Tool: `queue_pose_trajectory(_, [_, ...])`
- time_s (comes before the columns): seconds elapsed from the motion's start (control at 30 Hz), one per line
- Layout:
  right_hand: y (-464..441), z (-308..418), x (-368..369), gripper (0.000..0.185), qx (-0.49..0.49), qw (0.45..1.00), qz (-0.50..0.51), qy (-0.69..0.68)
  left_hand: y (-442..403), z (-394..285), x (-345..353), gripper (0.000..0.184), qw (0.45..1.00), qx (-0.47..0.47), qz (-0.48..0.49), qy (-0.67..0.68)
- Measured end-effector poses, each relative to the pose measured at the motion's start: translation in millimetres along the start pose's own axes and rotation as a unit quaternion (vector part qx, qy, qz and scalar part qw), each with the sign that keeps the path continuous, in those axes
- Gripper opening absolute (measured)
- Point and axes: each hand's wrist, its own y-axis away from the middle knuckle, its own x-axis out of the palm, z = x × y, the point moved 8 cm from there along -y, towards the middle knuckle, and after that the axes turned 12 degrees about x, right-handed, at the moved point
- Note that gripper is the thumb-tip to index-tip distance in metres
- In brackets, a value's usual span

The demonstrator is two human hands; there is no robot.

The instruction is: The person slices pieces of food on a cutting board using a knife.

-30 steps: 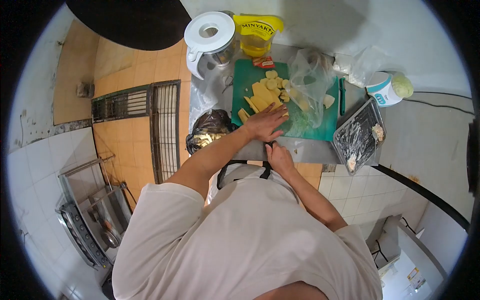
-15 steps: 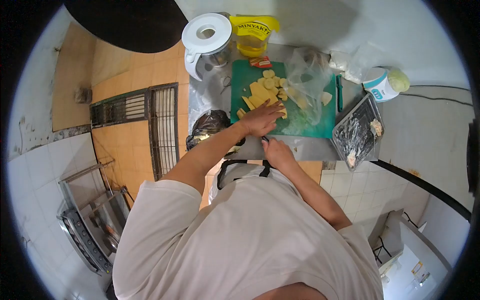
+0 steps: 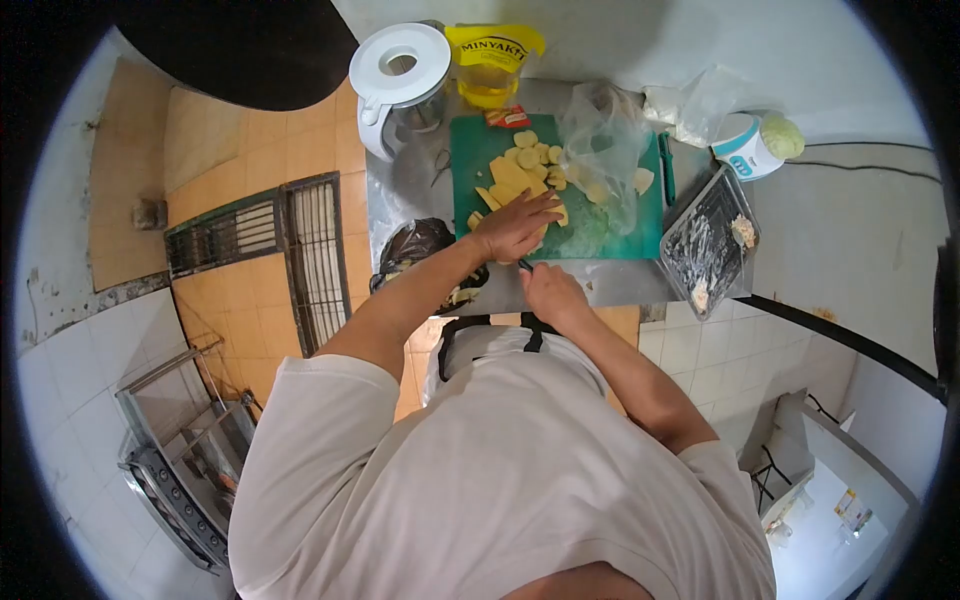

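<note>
A green cutting board [image 3: 630, 240] lies on the metal counter with pale yellow potato pieces [image 3: 508, 172] on it, some cut into round slices [image 3: 530, 157] and some into long flat pieces. My left hand [image 3: 515, 228] rests flat over the near pieces, its fingers stretched out and hiding what lies beneath. At the board's near edge, my right hand [image 3: 553, 295] is closed around a knife [image 3: 525, 265]. Only a dark bit of the knife shows; my left hand covers the rest. A clear plastic bag [image 3: 605, 140] sits on the board's right part.
A black plastic bag [image 3: 415, 245] with scraps stands left of the board. Behind are a white-lidded jug [image 3: 400, 65], a yellow oil pouch [image 3: 495, 60] and a red packet [image 3: 507, 117]. To the right are a green peeler-like tool [image 3: 667, 170], a clear tray [image 3: 712, 250] and a kitchen scale [image 3: 745, 148].
The view has shifted slightly, so the counter sits a little higher and further left. My left hand's fingers look closer together; both hands stay at the near edge of the board.
</note>
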Motion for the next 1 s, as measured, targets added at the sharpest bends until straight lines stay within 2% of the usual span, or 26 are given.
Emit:
queue_pose_trajectory(0.1, [2.0,2.4,-4.8,0.046,-0.006,1.000,0.011,0.000,-0.2,3.7,0.4,0.048,1.000,-0.011,0.002,0.023])
queue_pose_trajectory(0.2, [-1.4,-2.9,1.6,0.049,-0.034,0.999,-0.008,-0.010,-2.3,0.3,3.3,0.049,1.000,-0.004,0.015,-0.017])
queue_pose_trajectory(0.5, [-14.6,-29.0,22.3,0.043,-0.046,0.998,-0.042,-0.026,-10.2,-6.5,22.8,0.054,0.977,-0.023,0.155,-0.142])
queue_pose_trajectory(0.8, [-23.8,-38.9,33.3,0.043,-0.082,0.994,-0.062,-0.034,-14.6,-8.4,28.1,0.056,0.959,-0.050,0.220,-0.169])
queue_pose_trajectory(1.0, [-33.9,-48.2,49.6,0.043,-0.111,0.989,-0.082,-0.055,-16.0,-12.7,30.1,0.057,0.955,-0.039,0.208,-0.207])
